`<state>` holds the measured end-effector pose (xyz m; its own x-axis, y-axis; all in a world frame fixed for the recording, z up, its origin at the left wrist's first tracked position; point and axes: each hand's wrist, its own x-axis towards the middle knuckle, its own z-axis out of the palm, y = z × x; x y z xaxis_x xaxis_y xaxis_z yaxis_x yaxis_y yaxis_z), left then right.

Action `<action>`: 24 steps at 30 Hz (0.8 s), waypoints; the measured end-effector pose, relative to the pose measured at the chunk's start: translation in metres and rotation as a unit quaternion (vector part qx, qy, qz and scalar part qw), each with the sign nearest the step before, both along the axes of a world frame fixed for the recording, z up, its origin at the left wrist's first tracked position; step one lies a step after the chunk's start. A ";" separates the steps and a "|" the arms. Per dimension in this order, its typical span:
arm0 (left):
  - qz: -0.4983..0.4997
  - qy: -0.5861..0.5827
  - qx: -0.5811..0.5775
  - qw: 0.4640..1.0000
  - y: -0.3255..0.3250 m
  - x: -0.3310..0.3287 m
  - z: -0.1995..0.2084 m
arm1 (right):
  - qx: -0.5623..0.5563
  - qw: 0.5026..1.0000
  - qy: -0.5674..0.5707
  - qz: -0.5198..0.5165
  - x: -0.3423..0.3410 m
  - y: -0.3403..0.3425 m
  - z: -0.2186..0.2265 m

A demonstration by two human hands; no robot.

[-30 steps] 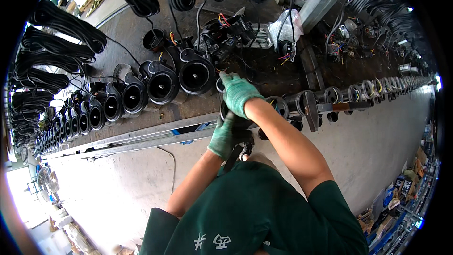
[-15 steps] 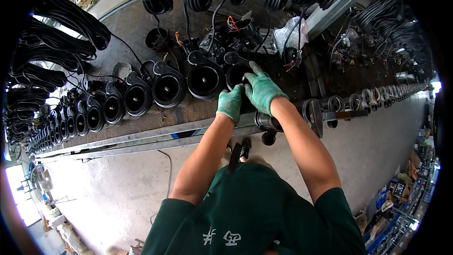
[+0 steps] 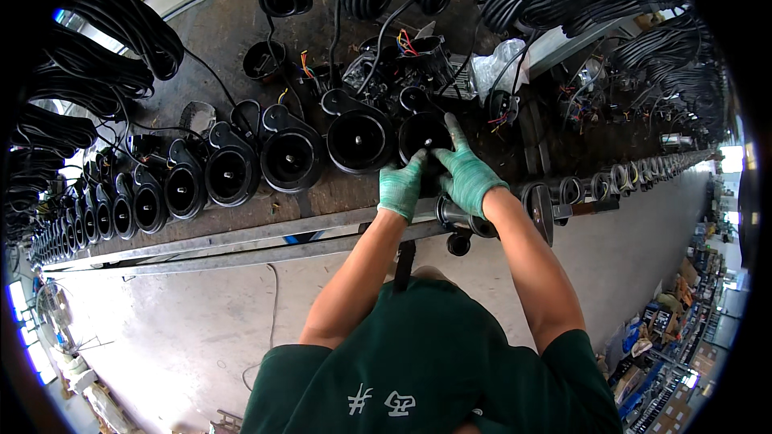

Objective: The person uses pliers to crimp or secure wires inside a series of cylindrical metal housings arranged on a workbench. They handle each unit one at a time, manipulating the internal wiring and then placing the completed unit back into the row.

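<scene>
1. I am facing 12 o'clock, straight across the table, and the black housing is sitting near its front edge, right at my fingertips.
2. From my left hand the housing is lying toward 1 o'clock; from my right hand it is lying toward 10 o'clock.
3. Its long axis is running from the small lobe, between 11 and 12 o'clock, down through the round bowl to between 5 and 6.
4. Neither hand is clearly nearer: my left fingers are meeting the near rim around 6 o'clock, while my right index is stretching up the side toward 2 o'clock, thumb spread apart near 5.
5. The undersides are hiding from view, so I cannot tell whether either hand's fingers are gripping or only resting there.
6. The next housing in the row is standing just beside it at 9 o'clock.
7. A clear bag is lying at 2 o'clock, and a hammer is resting toward 4.
</scene>
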<state>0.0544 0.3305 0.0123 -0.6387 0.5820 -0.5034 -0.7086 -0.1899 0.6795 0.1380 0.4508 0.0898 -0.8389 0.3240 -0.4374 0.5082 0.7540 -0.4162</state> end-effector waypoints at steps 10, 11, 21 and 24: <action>0.027 0.018 -0.003 0.999 0.004 0.021 -0.019 | -0.002 1.000 -0.018 0.012 0.006 0.007 0.013; 0.022 0.020 -0.007 1.000 0.004 0.022 -0.025 | -0.003 0.999 -0.033 0.021 0.006 0.007 0.018; -0.048 0.006 -0.076 0.996 -0.019 0.018 -0.002 | -0.039 0.969 0.227 0.093 0.099 0.070 0.067; 0.080 -0.014 -0.183 0.980 -0.032 0.014 -0.010 | -0.048 0.963 0.266 0.019 0.168 0.098 0.087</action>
<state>0.0683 0.2980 0.0023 -0.6890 0.2538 -0.6789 -0.7098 -0.0471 0.7028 0.3058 0.5488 0.1770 -0.9629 0.2679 0.0313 0.1762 0.7125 -0.6791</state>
